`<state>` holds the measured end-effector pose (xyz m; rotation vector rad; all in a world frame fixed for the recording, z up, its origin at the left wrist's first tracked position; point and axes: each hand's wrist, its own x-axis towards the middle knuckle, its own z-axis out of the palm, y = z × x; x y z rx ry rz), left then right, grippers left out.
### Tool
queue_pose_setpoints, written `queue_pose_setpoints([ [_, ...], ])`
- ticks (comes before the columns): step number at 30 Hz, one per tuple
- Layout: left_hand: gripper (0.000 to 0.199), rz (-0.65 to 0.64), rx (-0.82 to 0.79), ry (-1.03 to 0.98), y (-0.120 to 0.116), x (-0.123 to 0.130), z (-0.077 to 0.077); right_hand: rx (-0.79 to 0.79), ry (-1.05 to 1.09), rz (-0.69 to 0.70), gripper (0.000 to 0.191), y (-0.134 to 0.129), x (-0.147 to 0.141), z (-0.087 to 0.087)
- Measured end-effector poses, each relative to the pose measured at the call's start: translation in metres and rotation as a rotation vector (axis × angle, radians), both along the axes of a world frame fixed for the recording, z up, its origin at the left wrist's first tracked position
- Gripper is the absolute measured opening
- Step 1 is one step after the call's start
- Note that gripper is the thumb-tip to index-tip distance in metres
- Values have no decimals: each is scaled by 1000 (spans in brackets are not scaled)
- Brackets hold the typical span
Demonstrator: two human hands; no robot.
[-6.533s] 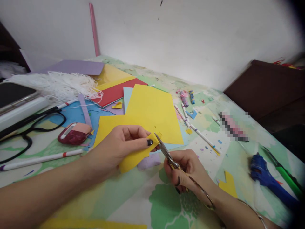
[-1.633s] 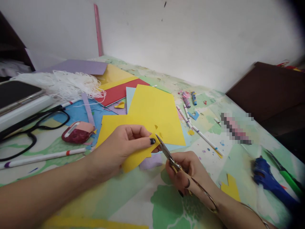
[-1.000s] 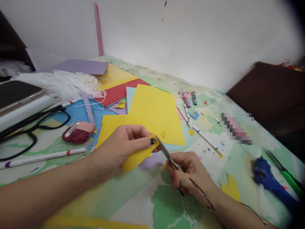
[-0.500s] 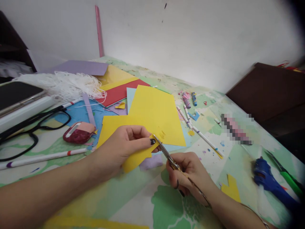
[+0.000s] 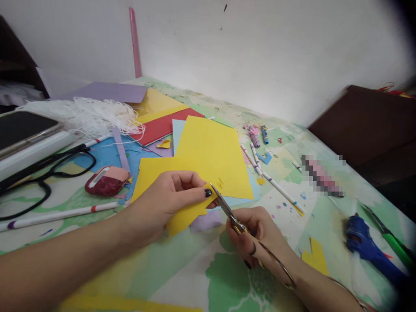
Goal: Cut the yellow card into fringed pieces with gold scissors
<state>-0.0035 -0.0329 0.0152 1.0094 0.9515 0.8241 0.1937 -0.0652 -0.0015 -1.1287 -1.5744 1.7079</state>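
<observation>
My left hand (image 5: 182, 193) pinches a small yellow paper piece (image 5: 186, 219) between thumb and fingers, over the table's middle. In my right hand (image 5: 260, 238) is a pair of metal scissors (image 5: 232, 216), its fingers wrapped round the handles. The blade tips point up and left and lie at the right edge of the held piece, near my left thumb. Behind the hands lies a large yellow sheet (image 5: 211, 151) with thin yellow slivers on it. A lilac scrap (image 5: 206, 221) rests just below the held paper.
At the left are black glasses (image 5: 48, 177), a maroon and pink case (image 5: 107, 180), a phone (image 5: 27, 130) and white string (image 5: 100, 115). Striped white sticks (image 5: 279, 190) lie right of the sheets. A blue glue gun (image 5: 367, 247) and green-handled scissors (image 5: 391, 238) lie at the far right.
The scissor handles and my right thumb have shifted slightly, and the handle loops look farther apart. My left hand and the held paper have hardly moved.
</observation>
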Motion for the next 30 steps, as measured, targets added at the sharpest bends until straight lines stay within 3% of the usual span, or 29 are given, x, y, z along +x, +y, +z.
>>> queue_pose_setpoints([
  [6,17,-8,-60,-23,0,2,7,4,5,-3,51,0,0,3],
  [19,19,-6,-12,51,-1,0,1,-99,-78,-79,21,1,-6,6],
  [30,19,9,8,22,1,-1,-6,-103,-95,-90,20,2,-6,5],
])
